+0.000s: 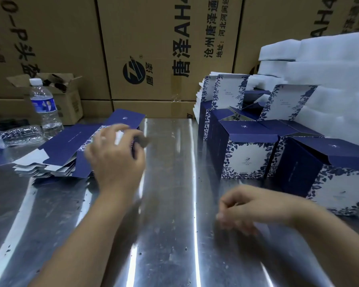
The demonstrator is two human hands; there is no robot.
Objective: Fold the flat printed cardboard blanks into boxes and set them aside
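Observation:
A stack of flat navy-and-white printed blanks [64,146] lies on the steel table [170,214] at the left. My left hand [114,156] reaches over the stack's right end, blurred by motion. Its fingers curl at the edge of the top blank, and a bit of white shows between thumb and fingers. My right hand [243,208] hovers low over the table at the right, fingers loosely curled and holding nothing. Several folded boxes with open lids stand at the right, one [247,158] in the middle and a nearer one [340,183] at the right edge.
A water bottle [44,106] stands behind the stack, with a crushed bottle [19,135] lying beside it. A small open carton [71,100] sits at the back left. Large brown cartons [153,48] wall the back. White foam sheets [330,79] pile up at the back right.

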